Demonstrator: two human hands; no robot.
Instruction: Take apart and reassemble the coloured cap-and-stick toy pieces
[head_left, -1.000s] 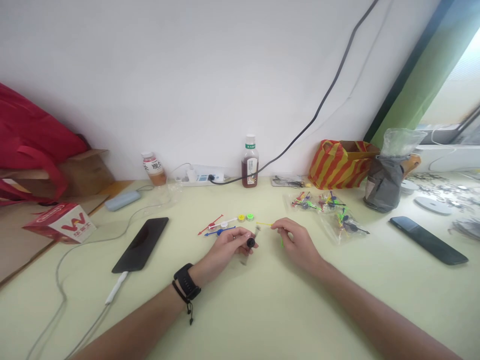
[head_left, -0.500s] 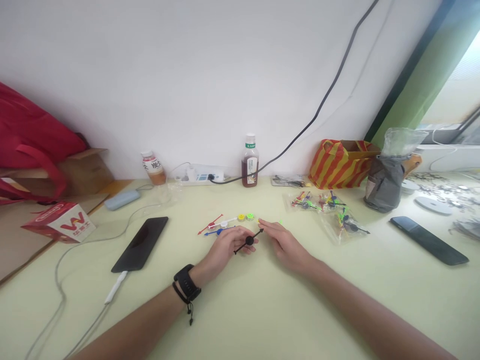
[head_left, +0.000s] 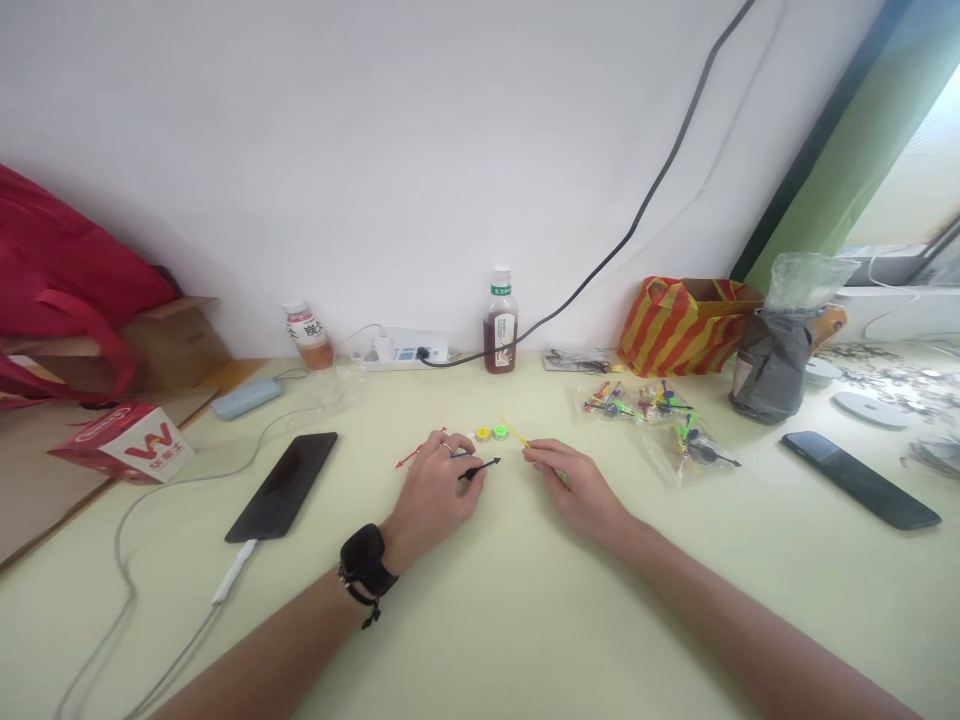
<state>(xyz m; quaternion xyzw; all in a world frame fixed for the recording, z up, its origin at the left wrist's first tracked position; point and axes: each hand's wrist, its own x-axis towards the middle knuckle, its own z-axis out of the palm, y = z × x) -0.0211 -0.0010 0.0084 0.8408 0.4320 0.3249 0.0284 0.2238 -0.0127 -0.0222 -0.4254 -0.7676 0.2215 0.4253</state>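
Observation:
My left hand (head_left: 436,488), palm down, has its fingers closed around a black arrow spinner (head_left: 484,466), whose pointed end sticks out past the thumb. Beneath and beyond those fingers lie a red arrow (head_left: 409,459) and a blue one, both partly covered. My right hand (head_left: 581,487) pinches a thin yellow arrow pointer (head_left: 514,432) that slants up to the left. A bit of green shows by its fingers, too small to name. Between the hands, farther back, sit a yellow round base (head_left: 482,433) and a green round base (head_left: 500,432).
Clear bags of coloured spinners (head_left: 690,450) lie to the right, near a black phone (head_left: 859,480). Another phone (head_left: 281,487) on a charging cable rests at left. A drink bottle (head_left: 500,325) stands by the wall, with a black cord (head_left: 630,235) hanging across it.
My left hand has turned palm down and shifted left with the black spinner, over the coloured arrows. The yellow pointer now shows clearly, raised in my right hand's fingers.

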